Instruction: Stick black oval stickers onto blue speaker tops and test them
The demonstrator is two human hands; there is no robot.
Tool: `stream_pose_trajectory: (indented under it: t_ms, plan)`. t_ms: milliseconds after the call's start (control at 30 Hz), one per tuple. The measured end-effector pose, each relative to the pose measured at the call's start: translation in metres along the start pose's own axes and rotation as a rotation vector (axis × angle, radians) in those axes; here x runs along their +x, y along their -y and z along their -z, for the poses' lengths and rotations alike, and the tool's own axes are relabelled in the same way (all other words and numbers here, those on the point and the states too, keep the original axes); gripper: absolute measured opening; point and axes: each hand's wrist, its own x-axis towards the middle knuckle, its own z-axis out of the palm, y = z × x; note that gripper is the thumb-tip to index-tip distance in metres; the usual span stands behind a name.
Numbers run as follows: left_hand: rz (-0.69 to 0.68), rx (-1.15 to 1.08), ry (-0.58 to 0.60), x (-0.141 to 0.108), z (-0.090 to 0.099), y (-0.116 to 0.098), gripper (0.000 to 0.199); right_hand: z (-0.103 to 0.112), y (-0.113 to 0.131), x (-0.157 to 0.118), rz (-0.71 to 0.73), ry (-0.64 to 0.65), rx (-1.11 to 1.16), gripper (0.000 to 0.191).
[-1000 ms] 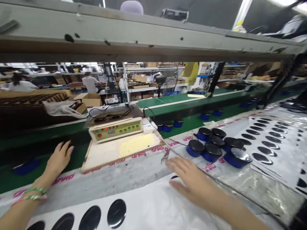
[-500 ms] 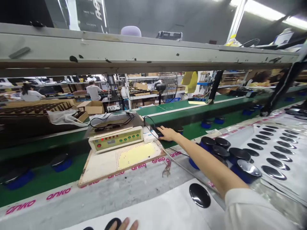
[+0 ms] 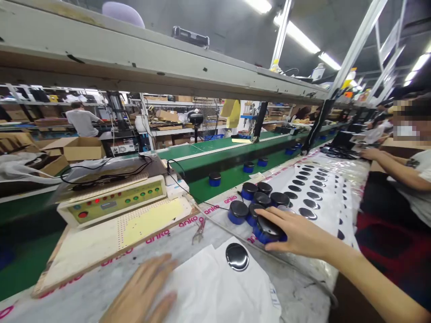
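Observation:
My right hand [image 3: 292,229] grips a round blue piece with a shiny black top [image 3: 267,228], fingers over its far side and thumb at the near edge. Around it stands a cluster of similar black-topped blue pieces, one of them a round piece [image 3: 238,211] just to the left. My left hand [image 3: 143,291], slightly blurred, is open at the left edge of a white backing sheet [image 3: 215,289], fingers stretched and nothing seen in them. On that sheet sits one glossy black disc [image 3: 237,256].
A control box [image 3: 112,199] with lit buttons stands on a perforated board [image 3: 148,224] at left. Behind runs a green conveyor [image 3: 202,190] carrying blue pieces. Sheets of black discs [image 3: 313,197] lie at right, beside a seated co-worker [image 3: 417,175]. A shelf beam [image 3: 161,58] crosses overhead.
My right hand has come back from the conveyor to the cluster and onto a blue piece. My left hand shows more fully, over the sheet. The view has swung right.

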Motion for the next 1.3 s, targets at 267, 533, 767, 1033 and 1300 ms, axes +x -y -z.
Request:
stream_pose_trajectory:
  t_ms: [267, 533, 767, 1033, 1300]
  plan:
    - [-0.053, -0.203, 0.106, 0.207, -0.049, -0.037, 0.025, -0.031, 0.000, -0.009, -0.107, -0.105, 0.187, 0.076]
    - [0.114, -0.324, 0.116, 0.246, -0.051, -0.038, 0.032, -0.008, 0.042, 0.036, -0.344, -0.027, 1.002, 0.064]
    - [0.013, -0.506, 0.315, 0.197, 0.028, -0.038, 0.015, -0.020, 0.074, 0.073, -0.398, -0.301, 1.656, 0.041]
    - [0.395, -0.622, 0.050, 0.274, -0.011, -0.010, 0.032, -0.062, 0.125, 0.048, -0.212, -0.208, 1.652, 0.050]
    - [0.532, -0.930, -0.078, 0.298, -0.045, -0.029, 0.034, -0.084, 0.115, 0.048, 0.000, -0.326, 1.197, 0.047]
